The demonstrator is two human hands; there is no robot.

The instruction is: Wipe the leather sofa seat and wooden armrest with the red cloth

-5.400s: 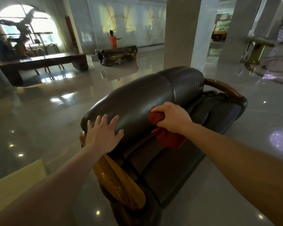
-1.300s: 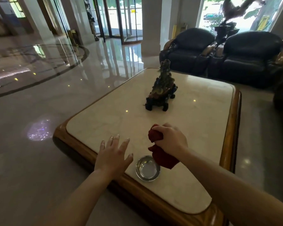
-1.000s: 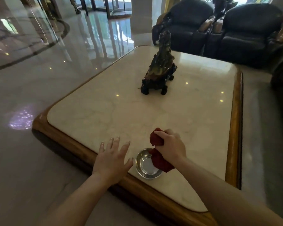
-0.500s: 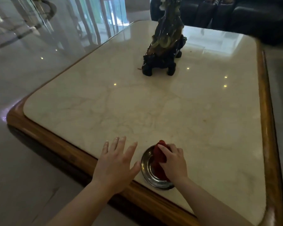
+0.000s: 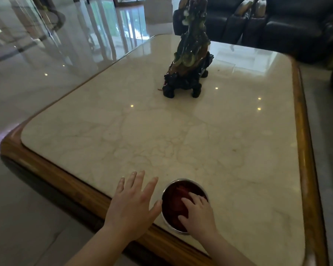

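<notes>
Pressing down on the red cloth [image 5: 174,203] with the right hand [image 5: 199,215], fingers [image 5: 192,198] lightly bent over the wad, thumb splayed toward the wrist side; hard to say whether pinching a fold or only pushing. Directly beneath those fingers, bunched inside a small metal bowl [image 5: 183,180] and filling most of it. Just left of the bowl, holding nothing in the left hand [image 5: 132,203]: flat, fingers spread, thumb tip at or almost at the rim, palm over the wooden edge [image 5: 50,170] of the marble table [image 5: 181,135].

Likely either dipping for another pass or putting away. If dipping: brace the bowl with the left thumb so as not to skid it on polished stone; knead rather than jab; lift straight up and wring over the bowl, never over marble or wood.

Farther out past the fingertips, a dark carved ornament [image 5: 188,54] mid-table, then black leather sofas [image 5: 288,24] beyond the far edge, cut off by the frame. No telling whether there is any water in the bowl, covered as it is by cloth and hand. Not evident which seat and armrest are meant. Forearms cropped at the bottom.
</notes>
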